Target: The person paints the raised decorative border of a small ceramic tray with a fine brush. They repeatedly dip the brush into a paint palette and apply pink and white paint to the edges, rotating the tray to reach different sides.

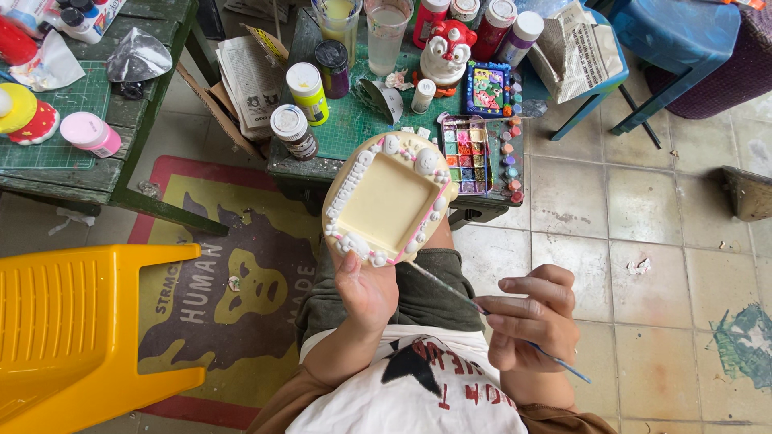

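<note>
Head view: left hand [366,285] grips cream plaster frame [388,199] by lower edge, tilted face-up over lap so pink-edged rim is reachable. Right hand [531,317] pinches thin paintbrush [450,289], fingers closed on handle, tip near frame's lower right corner. Paint palette [466,153] on green table [354,120] just beyond frame, paint bottles [307,92] and water cup [386,28] behind. Yellow stool [72,329] well left, not obstructing.
</note>
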